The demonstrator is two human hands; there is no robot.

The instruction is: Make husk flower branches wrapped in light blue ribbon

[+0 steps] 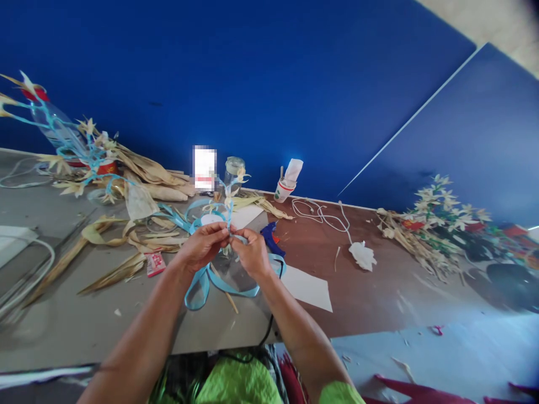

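My left hand [202,245] and my right hand [251,252] meet over the grey table [63,325], fingers pinched together on a light blue ribbon [202,289]. The ribbon wraps a thin upright stem [229,216] that carries small cream husk flowers. Loose loops of the ribbon hang below my hands and trail over the tabletop. A blue glue gun [272,238] lies just beyond my right hand, its black cord running off the table edge toward me.
Dried corn husks [143,168] pile at the back left beside a bottle wrapped in blue ribbon [59,132]. A glass jar [234,171], a paper cup [285,189], a white cable [320,216], white paper sheets [309,289] and a finished flower bunch [438,216] lie around. A blue wall stands behind.
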